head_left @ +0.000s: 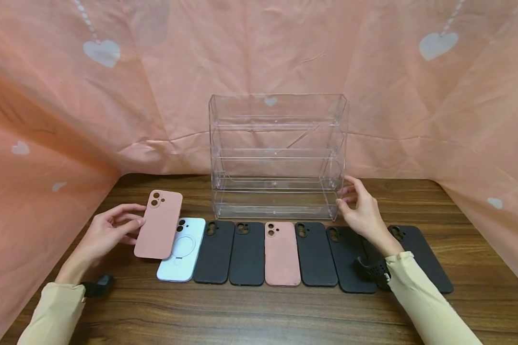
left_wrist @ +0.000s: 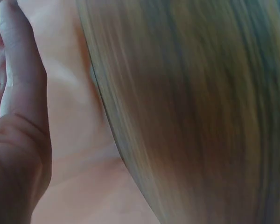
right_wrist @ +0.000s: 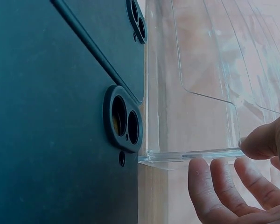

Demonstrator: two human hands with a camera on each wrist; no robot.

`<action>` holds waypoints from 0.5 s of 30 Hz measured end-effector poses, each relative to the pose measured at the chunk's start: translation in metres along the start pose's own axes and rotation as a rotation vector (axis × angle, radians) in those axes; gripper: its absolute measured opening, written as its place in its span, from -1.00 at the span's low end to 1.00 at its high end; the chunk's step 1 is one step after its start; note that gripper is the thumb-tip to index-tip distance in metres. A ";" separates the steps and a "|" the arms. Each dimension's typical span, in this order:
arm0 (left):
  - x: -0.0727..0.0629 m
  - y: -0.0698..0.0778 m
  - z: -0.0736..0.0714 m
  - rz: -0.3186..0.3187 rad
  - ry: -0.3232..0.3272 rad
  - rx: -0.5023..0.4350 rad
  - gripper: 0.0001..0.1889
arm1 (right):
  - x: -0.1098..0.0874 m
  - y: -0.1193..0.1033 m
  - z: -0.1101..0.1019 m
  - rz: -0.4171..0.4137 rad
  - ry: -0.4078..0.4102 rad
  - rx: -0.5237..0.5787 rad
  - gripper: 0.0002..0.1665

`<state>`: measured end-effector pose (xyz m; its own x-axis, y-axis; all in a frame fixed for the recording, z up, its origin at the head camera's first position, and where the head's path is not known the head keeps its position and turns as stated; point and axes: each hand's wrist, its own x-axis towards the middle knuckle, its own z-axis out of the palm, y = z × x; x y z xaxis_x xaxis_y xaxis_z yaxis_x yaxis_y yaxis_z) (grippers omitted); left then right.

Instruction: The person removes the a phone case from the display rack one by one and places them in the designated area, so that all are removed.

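Note:
A pink phone case [head_left: 159, 225], camera cutouts at its top left, is held at its left edge by my left hand [head_left: 108, 229]. It overlaps a white phone case [head_left: 185, 249] with a ring in the head view. At the lower right side of the clear tiered display rack [head_left: 276, 212], my right hand [head_left: 364, 213] grips the side panel. In the right wrist view the thumb [right_wrist: 261, 142] lies at the panel's edge and the fingertips [right_wrist: 199, 170] are against its outer face. The left wrist view shows only part of the left hand [left_wrist: 21, 116], not the case.
A row of cases lies before the rack: several black ones [head_left: 213, 254], a second pink case [head_left: 282, 256] among them. My right forearm crosses over the rightmost black cases [head_left: 423, 254]. Pink cloth [head_left: 276, 48] hangs behind the wooden table [head_left: 241, 311] and at both sides.

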<state>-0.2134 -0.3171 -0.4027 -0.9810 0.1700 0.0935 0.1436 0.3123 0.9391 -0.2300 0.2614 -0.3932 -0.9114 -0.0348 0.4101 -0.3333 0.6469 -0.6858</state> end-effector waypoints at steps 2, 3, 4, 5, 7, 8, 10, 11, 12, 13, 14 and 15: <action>-0.001 -0.003 -0.004 -0.004 -0.021 -0.021 -0.67 | 0.000 -0.001 0.000 0.002 -0.004 0.004 -0.25; -0.001 -0.005 -0.006 -0.006 -0.032 -0.027 -0.67 | 0.000 -0.001 0.000 0.002 -0.006 0.006 -0.24; -0.001 -0.007 -0.007 -0.011 -0.041 -0.028 -0.67 | 0.000 -0.001 -0.001 0.004 -0.008 0.007 -0.24; -0.001 -0.008 -0.009 -0.017 -0.047 -0.022 -0.68 | 0.000 -0.001 -0.001 0.005 -0.008 0.007 -0.24; -0.002 -0.011 -0.012 -0.030 -0.054 0.006 -0.68 | 0.000 -0.002 -0.001 0.007 -0.009 0.007 -0.24; -0.002 -0.012 -0.013 -0.039 -0.056 0.023 -0.68 | 0.000 -0.002 -0.001 0.008 -0.009 0.008 -0.24; -0.003 -0.014 -0.017 -0.059 -0.061 0.049 -0.69 | 0.000 -0.002 0.000 0.010 -0.008 0.008 -0.24; -0.004 -0.015 -0.018 -0.072 -0.064 0.060 -0.69 | 0.000 -0.001 0.000 0.011 -0.008 0.008 -0.24; -0.004 -0.016 -0.020 -0.084 -0.068 0.069 -0.69 | 0.000 -0.001 -0.001 0.011 -0.008 0.008 -0.24; -0.005 -0.016 -0.021 -0.093 -0.080 0.075 -0.68 | 0.000 -0.001 -0.001 0.011 -0.008 0.008 -0.24; -0.006 -0.016 -0.022 -0.109 -0.086 0.080 -0.67 | 0.000 -0.002 -0.001 0.011 -0.007 0.009 -0.24; -0.006 -0.017 -0.023 -0.121 -0.095 0.084 -0.66 | 0.000 -0.002 -0.001 0.011 -0.007 0.008 -0.24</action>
<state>-0.2127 -0.3453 -0.4113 -0.9757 0.2124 -0.0536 0.0397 0.4121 0.9103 -0.2290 0.2611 -0.3916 -0.9167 -0.0335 0.3982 -0.3254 0.6410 -0.6951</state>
